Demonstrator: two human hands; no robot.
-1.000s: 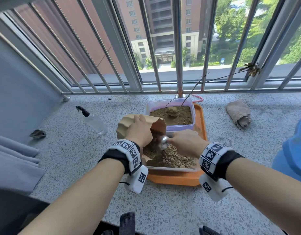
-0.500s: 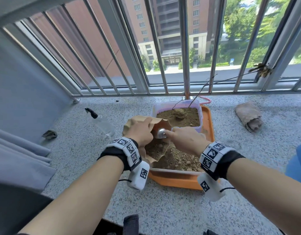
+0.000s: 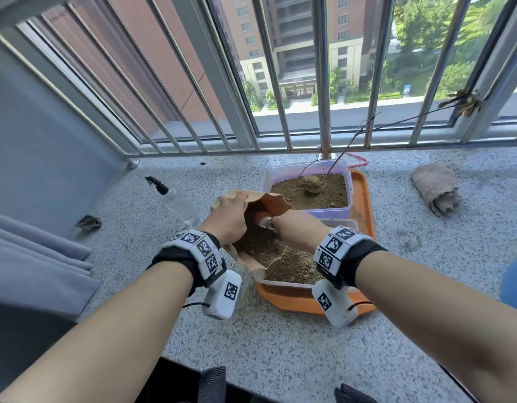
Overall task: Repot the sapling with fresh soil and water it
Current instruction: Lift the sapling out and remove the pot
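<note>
the left hand (image 3: 229,218) grips the bag (image 3: 268,200) rim, holding its mouth open. the right hand (image 3: 298,229) pinches the spoon (image 3: 265,221) inside it. the sapling (image 3: 332,170) lies in the pot (image 3: 306,173), beyond, nearer the right hand.

I count 2 hands: my left hand (image 3: 228,219) and my right hand (image 3: 298,231), each above 1 marker wristband, so 2 wristbands. On the worktop (image 3: 280,344) sits 1 orange tray (image 3: 363,199) carrying 2 plastic tubs of soil: 1 purple tub (image 3: 306,170) and 1 clear tub (image 3: 283,282). There is 1 sapling (image 3: 347,146), 1 brown paper bag (image 3: 273,202), 1 metal scoop (image 3: 264,222), 1 spray bottle (image 3: 175,202), 1 rolled cloth (image 3: 436,187) and 1 dark scrap (image 3: 89,222).
</note>
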